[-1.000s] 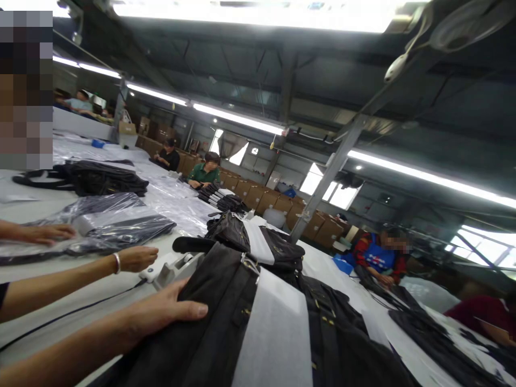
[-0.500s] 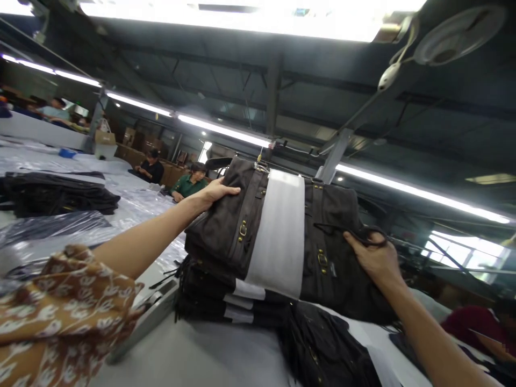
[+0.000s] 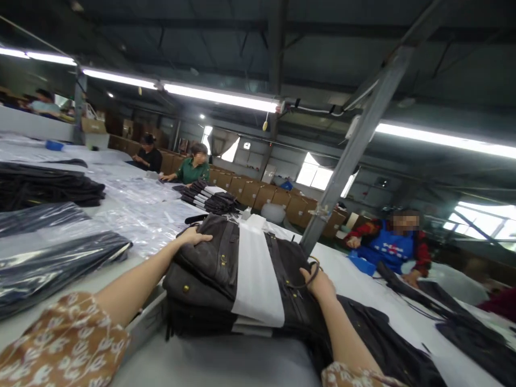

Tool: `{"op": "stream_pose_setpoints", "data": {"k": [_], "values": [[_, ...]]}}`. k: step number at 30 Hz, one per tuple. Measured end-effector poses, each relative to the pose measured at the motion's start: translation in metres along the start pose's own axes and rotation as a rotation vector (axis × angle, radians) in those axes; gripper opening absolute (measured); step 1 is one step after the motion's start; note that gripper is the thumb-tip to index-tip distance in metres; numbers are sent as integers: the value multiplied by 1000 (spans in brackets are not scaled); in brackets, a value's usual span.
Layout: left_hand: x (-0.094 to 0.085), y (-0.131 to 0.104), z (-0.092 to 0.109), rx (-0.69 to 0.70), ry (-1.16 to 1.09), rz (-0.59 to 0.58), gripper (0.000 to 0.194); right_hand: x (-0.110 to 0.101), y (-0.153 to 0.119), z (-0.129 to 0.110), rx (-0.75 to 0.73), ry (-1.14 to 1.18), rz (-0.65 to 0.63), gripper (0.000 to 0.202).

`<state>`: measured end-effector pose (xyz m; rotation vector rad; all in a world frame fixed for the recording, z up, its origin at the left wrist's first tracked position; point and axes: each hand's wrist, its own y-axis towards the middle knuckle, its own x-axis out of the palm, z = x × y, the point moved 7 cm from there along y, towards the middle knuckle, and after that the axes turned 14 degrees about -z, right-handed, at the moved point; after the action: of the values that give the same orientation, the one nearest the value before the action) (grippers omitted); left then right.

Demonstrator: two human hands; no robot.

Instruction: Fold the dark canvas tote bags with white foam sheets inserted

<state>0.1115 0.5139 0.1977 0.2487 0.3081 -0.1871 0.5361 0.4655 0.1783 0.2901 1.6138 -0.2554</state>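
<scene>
A dark bag (image 3: 209, 252) with brass buckles and a white paper band (image 3: 258, 269) round its middle lies on top of a stack of similar banded bags (image 3: 197, 317). My left hand (image 3: 192, 237) grips its upper left edge, thumb lying over the front. On the right side, my right hand (image 3: 320, 282) is closed on the bag's edge, beside a thin dark cord loop. The underside fingers of both hands are hidden.
Clear plastic sheets (image 3: 133, 215) and dark piles (image 3: 48, 185) cover the left table. More dark bags (image 3: 379, 333) lie right. A slanted metal post (image 3: 350, 156) stands behind. A person in a blue apron (image 3: 387, 247) works at right; others sit farther back.
The banded bag has come down from its raised, tilted position and lies flatter on the stack, both hands still on it. The view has tipped lower, showing more of the room.
</scene>
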Motion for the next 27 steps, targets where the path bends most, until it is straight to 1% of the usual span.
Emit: {"op": "stream_pose_setpoints", "data": {"k": [2,4,6,8,9,11,13,14,15,16,17,18,19,20,22,23,25,26,27], "values": [[5,-2,-25,-70,68,-19,36,11,5,6,39,7,-27,42],[9,-4,-43,-134,146,-49,37,11,7,7,65,9,-29,44],[7,-3,-50,-188,235,-73,41,7,3,4,81,5,-11,44],[-2,-1,-45,-231,339,-85,49,1,-5,0,95,4,26,45],[-9,1,-38,-249,398,-87,52,-3,-10,-2,104,5,55,48],[-23,1,-14,-270,522,-80,58,-15,-21,-6,122,13,129,57],[-31,-5,20,-259,631,-48,65,-33,-35,-9,138,23,216,63],[-29,-12,40,-211,693,-41,67,-42,-43,-10,138,27,266,63],[-21,-22,60,-128,763,-53,70,-52,-51,-11,126,29,323,61],[-8,-35,76,-23,843,-90,71,-61,-60,-12,98,29,380,58],[10,-50,88,100,928,-152,72,-67,-69,-12,64,32,411,56],[29,-67,91,193,1006,-236,74,-70,-76,-9,38,41,407,55],[47,-84,85,235,1072,-316,75,-68,-82,-3,29,56,370,54],[61,-99,73,226,1125,-374,78,-64,-88,6,47,75,303,53],[77,-121,42,182,1216,-400,82,-50,-98,29,146,112,157,50],[81,-128,29,175,1237,-392,81,-46,-105,38,195,120,119,49],[84,-136,10,184,1252,-363,77,-44,-118,46,237,111,123,51],[84,-138,5,191,1247,-354,75,-47,-123,44,230,101,149,54],[82,-138,3,196,1241,-351,74,-51,-128,36,191,77,191,56]]}}
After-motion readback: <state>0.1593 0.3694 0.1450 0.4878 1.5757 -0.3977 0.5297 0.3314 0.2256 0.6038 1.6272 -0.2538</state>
